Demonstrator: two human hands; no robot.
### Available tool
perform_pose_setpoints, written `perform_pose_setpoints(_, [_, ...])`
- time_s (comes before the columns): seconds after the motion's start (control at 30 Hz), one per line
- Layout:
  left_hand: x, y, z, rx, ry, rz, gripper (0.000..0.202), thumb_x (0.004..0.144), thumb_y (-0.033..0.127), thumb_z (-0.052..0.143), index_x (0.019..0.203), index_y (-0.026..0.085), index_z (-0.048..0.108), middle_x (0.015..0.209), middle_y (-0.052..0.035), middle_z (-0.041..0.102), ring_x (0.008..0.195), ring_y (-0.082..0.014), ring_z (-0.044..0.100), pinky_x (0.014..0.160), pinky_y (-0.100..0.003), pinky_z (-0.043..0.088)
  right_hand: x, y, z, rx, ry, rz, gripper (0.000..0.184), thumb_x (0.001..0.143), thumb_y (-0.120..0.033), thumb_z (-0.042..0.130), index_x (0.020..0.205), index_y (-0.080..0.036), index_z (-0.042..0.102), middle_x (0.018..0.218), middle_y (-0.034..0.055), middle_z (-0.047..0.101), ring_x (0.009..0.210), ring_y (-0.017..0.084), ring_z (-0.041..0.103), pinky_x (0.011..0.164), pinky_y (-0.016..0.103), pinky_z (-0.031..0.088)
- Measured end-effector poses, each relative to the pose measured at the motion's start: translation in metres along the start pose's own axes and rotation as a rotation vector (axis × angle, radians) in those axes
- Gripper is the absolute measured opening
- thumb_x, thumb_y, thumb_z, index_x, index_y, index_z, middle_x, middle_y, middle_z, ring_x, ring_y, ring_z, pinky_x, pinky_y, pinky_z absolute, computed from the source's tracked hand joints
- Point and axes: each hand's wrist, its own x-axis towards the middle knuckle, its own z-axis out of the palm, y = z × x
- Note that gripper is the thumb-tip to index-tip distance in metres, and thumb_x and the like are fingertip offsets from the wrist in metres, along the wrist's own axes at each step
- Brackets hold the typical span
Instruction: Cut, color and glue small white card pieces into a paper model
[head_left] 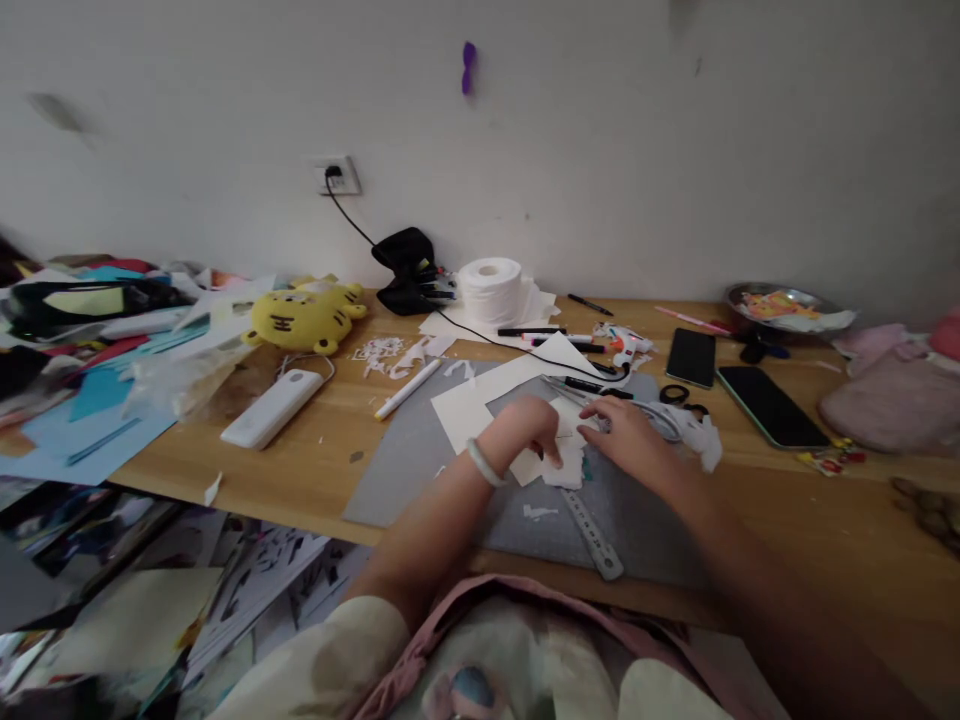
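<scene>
My left hand (529, 424), with a pale bangle at the wrist, has its fingers bent down onto a small piece of white paper (568, 468). Close by on the right, my right hand (621, 432) reaches over the same paper, its thumb and fingers apart. Whether its fingertips touch the paper is hard to tell. Beneath lies a grey cutting mat (420, 455), with a larger white sheet (457, 405) on it. A metal ruler (596, 540) sticks out from under the small paper toward me.
Behind the mat stand a paper roll (489, 292) and several markers (531, 332). On the right are two phones (772, 405) (691, 357) and a metal bowl (787, 305). To the left sit a yellow plush toy (306, 317), a white power bank (273, 408) and heaped papers.
</scene>
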Motion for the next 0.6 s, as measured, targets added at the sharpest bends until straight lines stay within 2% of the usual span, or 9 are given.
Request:
perform_pose_setpoints(0.07, [-0.013,-0.012,0.0,0.051,-0.071,-0.028,0.033,0.062,0.047,0.077,0.058,0.015,0.07,0.045,-0.0027,0.058,0.054,-0.0192,0.057,0.065,-0.03,0.047,-0.004,0.002,0.0,-0.059,-0.084,-0.037,0.015,0.075,-0.026,0.063,0.086,-0.017,0.068,0.095,0.0094,0.068,0.092,0.024,0.061,0.084,0.035,0.044])
perform_pose_setpoints(0.1, [-0.02,-0.016,0.001,0.067,-0.073,-0.032,0.039,0.069,0.052,0.069,0.062,0.013,0.07,0.048,-0.0037,0.059,0.056,-0.019,0.057,0.065,-0.03,0.046,-0.006,0.004,0.001,-0.079,-0.132,-0.047,0.017,0.076,-0.028,0.064,0.088,-0.017,0.069,0.096,0.01,0.068,0.094,0.024,0.06,0.085,0.035,0.044])
perform_pose_setpoints(0.17, [-0.03,-0.022,0.004,0.09,-0.045,-0.023,0.045,0.075,0.055,0.062,0.073,0.011,0.072,0.057,-0.0055,0.063,0.061,-0.0188,0.057,0.065,-0.028,0.043,-0.01,0.005,0.002,-0.131,-0.222,-0.064,0.021,0.075,-0.03,0.068,0.091,-0.017,0.069,0.101,0.0107,0.067,0.1,0.026,0.059,0.087,0.036,0.042])
perform_pose_setpoints(0.3, [-0.035,-0.023,0.014,0.076,-0.009,0.06,0.044,0.072,0.057,0.064,0.082,0.014,0.071,0.074,-0.006,0.068,0.067,-0.0181,0.058,0.061,-0.024,0.039,-0.01,0.005,0.004,-0.24,-0.3,-0.078,0.029,0.071,-0.032,0.073,0.097,-0.019,0.069,0.109,0.0105,0.066,0.11,0.029,0.055,0.091,0.038,0.038])
perform_pose_setpoints(0.43, [-0.032,-0.023,0.025,0.007,0.043,0.117,0.04,0.069,0.052,0.07,0.079,0.014,0.069,0.076,-0.0054,0.069,0.065,-0.0175,0.057,0.057,-0.024,0.035,-0.009,0.0,0.003,-0.276,-0.322,-0.084,0.03,0.073,-0.031,0.073,0.1,-0.018,0.068,0.111,0.0115,0.065,0.112,0.03,0.054,0.093,0.041,0.035])
perform_pose_setpoints(0.6, [-0.033,-0.027,0.032,-0.066,0.108,0.181,0.034,0.068,0.041,0.073,0.087,0.015,0.063,0.081,-0.0026,0.066,0.067,-0.0159,0.055,0.058,-0.023,0.034,-0.011,-0.01,-0.005,-0.245,-0.366,-0.067,0.03,0.075,-0.029,0.071,0.103,-0.019,0.067,0.115,0.0115,0.065,0.114,0.03,0.055,0.096,0.042,0.034])
